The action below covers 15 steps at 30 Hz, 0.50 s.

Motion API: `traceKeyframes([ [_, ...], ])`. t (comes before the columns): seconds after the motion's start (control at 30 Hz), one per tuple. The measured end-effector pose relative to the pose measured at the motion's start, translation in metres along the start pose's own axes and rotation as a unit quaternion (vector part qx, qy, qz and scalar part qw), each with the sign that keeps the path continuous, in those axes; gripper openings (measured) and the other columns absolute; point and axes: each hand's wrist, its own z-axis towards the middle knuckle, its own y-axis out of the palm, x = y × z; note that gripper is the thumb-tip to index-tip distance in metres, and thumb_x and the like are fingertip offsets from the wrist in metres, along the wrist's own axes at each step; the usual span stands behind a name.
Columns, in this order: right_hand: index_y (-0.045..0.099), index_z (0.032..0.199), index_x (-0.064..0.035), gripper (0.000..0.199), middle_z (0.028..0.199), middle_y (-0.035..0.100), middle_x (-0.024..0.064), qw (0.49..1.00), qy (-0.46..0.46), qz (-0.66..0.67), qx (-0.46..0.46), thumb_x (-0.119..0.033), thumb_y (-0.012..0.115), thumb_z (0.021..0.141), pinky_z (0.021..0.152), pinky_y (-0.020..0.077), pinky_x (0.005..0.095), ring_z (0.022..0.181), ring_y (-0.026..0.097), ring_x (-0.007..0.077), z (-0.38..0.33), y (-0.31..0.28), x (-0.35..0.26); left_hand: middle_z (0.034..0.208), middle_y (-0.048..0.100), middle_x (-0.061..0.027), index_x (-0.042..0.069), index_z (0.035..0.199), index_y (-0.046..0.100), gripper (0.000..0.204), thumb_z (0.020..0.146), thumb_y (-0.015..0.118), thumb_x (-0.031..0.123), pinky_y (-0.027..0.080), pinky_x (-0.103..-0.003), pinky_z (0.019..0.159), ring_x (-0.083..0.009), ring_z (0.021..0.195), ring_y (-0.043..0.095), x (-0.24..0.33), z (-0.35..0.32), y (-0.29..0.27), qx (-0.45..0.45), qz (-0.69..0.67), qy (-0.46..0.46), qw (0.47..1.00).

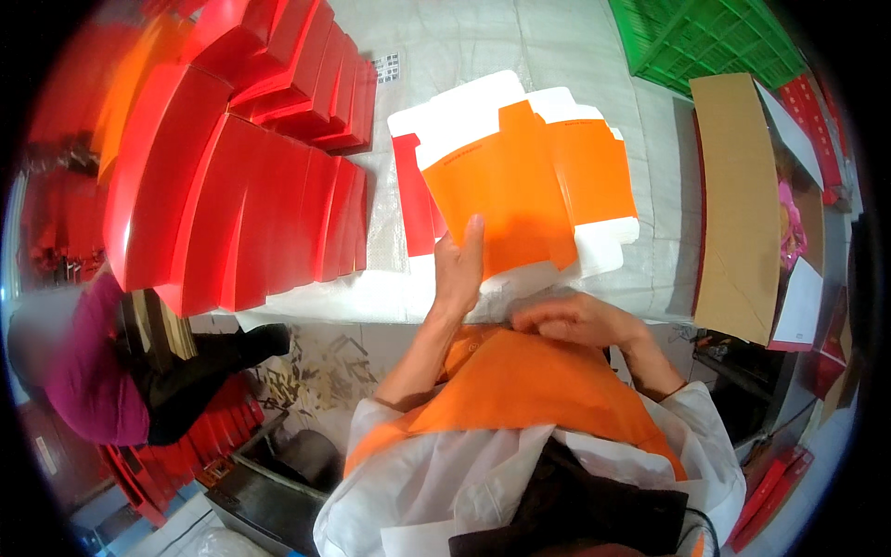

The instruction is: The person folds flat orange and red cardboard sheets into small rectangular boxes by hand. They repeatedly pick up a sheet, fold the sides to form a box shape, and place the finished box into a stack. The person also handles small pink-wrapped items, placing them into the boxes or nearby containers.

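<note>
My left hand (459, 265) grips the lower left edge of a flat orange carton blank (506, 190), its thumb lying on the printed face. White flaps show along the blank's upper and lower edges. Partly beneath it on the table lie another orange carton blank (599, 172) with white flaps and a red panel (419, 200). In front of my orange apron (548, 385), just below the held blank, my right hand (575, 318) is empty. Its fingers reach loosely to the left, slightly smeared.
Rows of red boxes (269, 209) stand at the left of the white-covered table (445, 46). On the right is an open cardboard box (738, 209) with pink contents, behind it a green crate (715, 42). Another person in a purple sleeve (97, 362) is at far left. Scraps (325, 371) litter the floor.
</note>
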Motion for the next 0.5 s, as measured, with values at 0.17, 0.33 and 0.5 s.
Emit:
traceKeyframes([
  [0.17,0.047,0.118,-0.0023,0.038,0.120,0.049,0.0102,0.926,-0.209,-0.153,0.275,-0.006,0.056,0.081,0.080,0.0451,0.0286,0.109,0.047,0.0166,-0.013,-0.036,-0.016,0.102,0.054,-0.0110,-0.003,0.117,0.041,0.044,0.089,0.048,0.030,0.044,-0.030,0.077,-0.0180,0.091,0.052,-0.002,-0.026,0.000,-0.026,0.171,0.057,0.983],
  [0.33,0.047,0.117,-0.0055,0.038,0.126,0.043,0.0094,0.904,-0.157,-0.226,0.328,-0.004,0.055,0.080,0.088,0.0401,0.0310,0.115,0.042,0.0210,0.030,-0.035,-0.030,0.116,0.042,-0.0172,-0.004,0.127,0.022,0.054,0.087,0.049,0.019,0.039,-0.032,0.089,-0.0254,0.104,0.046,-0.026,-0.039,0.003,-0.125,0.181,0.177,0.959],
  [0.5,0.045,0.121,-0.0069,0.045,0.128,0.040,0.0075,0.946,-0.066,-0.123,0.293,0.000,0.056,0.078,0.092,0.0372,0.0292,0.116,0.042,0.0196,0.032,-0.023,-0.005,0.124,0.034,-0.0180,-0.004,0.131,0.009,0.060,0.087,0.044,0.014,0.032,-0.035,0.095,-0.0268,0.114,0.038,-0.046,-0.033,-0.001,-0.109,-0.013,0.110,0.988],
])
